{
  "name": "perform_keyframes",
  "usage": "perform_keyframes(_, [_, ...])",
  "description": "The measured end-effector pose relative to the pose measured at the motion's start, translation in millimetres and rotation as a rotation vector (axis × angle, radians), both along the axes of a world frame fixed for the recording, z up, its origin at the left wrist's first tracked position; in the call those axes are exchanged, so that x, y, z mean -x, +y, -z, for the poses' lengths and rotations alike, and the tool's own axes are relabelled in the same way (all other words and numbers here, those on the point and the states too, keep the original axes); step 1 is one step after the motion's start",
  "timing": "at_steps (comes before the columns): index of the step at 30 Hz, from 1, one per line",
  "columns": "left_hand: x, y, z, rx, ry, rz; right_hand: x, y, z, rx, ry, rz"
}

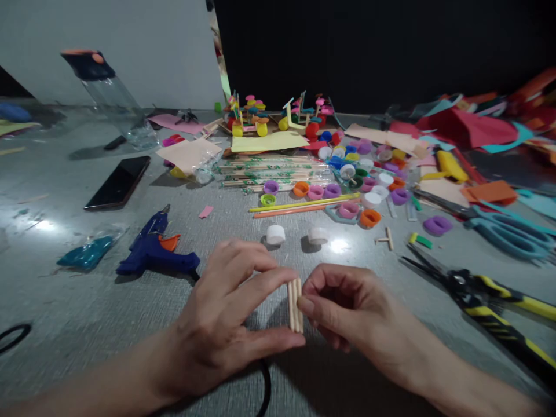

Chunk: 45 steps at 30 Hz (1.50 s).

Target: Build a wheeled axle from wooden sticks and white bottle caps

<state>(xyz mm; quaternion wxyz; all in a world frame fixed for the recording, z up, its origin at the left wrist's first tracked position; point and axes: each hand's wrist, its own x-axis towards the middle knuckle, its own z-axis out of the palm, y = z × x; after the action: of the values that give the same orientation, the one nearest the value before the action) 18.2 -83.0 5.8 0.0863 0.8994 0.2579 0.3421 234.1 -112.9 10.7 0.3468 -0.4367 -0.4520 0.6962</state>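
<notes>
Pale wooden short round sticks (295,306), side by side over a gray textured tabletop (234,223).
At least three show, long axes pointing away from the person; the left hand (226,307) clamps them end to end between forefinger and thumb, the right hand's (347,304) thumb and forefinger pinching their right edge; beyond sit two white round plastic caps (275,235), with one dark-blue glue gun (152,249) left and one pair of yellow-and-black pliers (460,282) right.

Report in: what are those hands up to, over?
Left hand: spanning short wooden sticks end to end. Right hand: pinching their right edge. Nearby: two white caps beyond, touching neither hand.
</notes>
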Motion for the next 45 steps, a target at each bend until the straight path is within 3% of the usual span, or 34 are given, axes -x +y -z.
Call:
perform_keyframes(35, [0.3, 5.8, -1.7, -0.06, 0.034, 0.077, -6.5, 1.7, 4.4, -0.013, -0.009, -0.092])
perform_keyframes(45, [2.1, 6.0, -2.4, -0.064, 0.006, -0.034, -16.5, 5.9, -2.6, -0.059, -0.092, -0.101])
